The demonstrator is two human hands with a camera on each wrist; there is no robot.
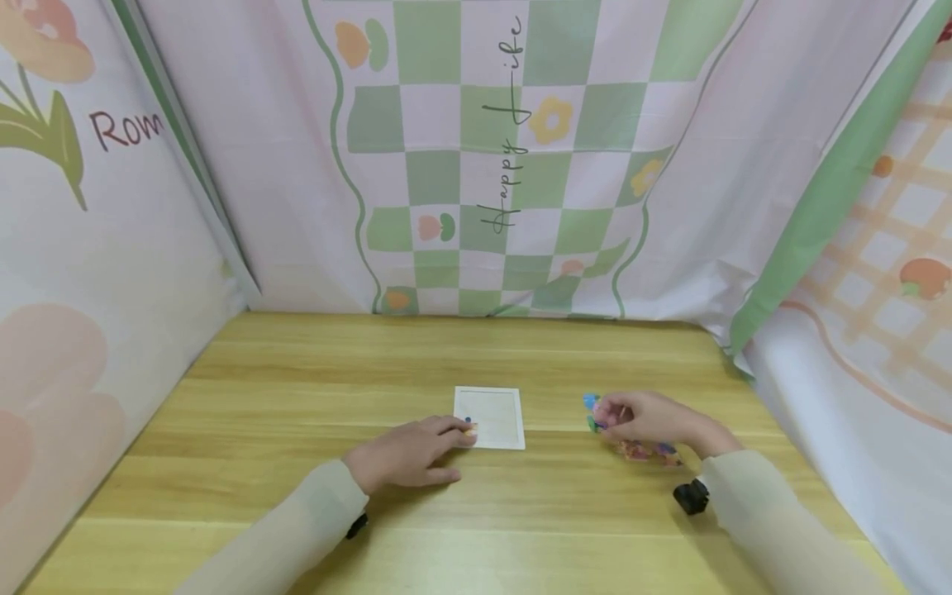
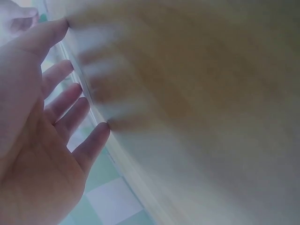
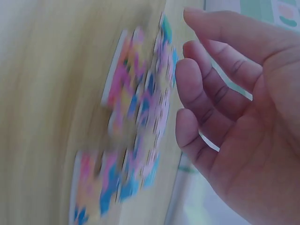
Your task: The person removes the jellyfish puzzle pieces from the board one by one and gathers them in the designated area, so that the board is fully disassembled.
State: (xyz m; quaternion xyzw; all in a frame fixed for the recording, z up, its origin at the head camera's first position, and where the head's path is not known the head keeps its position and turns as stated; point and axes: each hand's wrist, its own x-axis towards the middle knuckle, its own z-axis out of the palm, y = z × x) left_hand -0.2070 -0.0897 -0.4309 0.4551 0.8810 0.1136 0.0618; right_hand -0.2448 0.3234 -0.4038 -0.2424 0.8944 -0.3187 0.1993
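A square, white-rimmed puzzle tray [image 1: 521, 417] lies flat at the middle of the table. My left hand [image 1: 412, 452] reaches over its left edge, fingers extended and fingertips down near the lower left corner. Beside those fingertips shows a small coloured bit [image 1: 468, 421], probably a puzzle piece, partly covered. In the left wrist view, the fingers [image 2: 70, 112] are spread and touch the tabletop side. Right of the tray, my right hand [image 1: 645, 417] hovers over colourful jigsaw pieces [image 1: 635, 451]. The right wrist view shows its fingers loosely bent, apart from the clustered pieces [image 3: 124, 75], holding nothing.
The wooden table [image 1: 297, 364] carries the tray and pieces. A checkered curtain [image 1: 491, 273] hangs along the back edge. Printed cloth stands at the left [image 1: 149, 248] and right [image 1: 840, 372] sides. A black wrist device [image 1: 692, 496] sits at the right sleeve.
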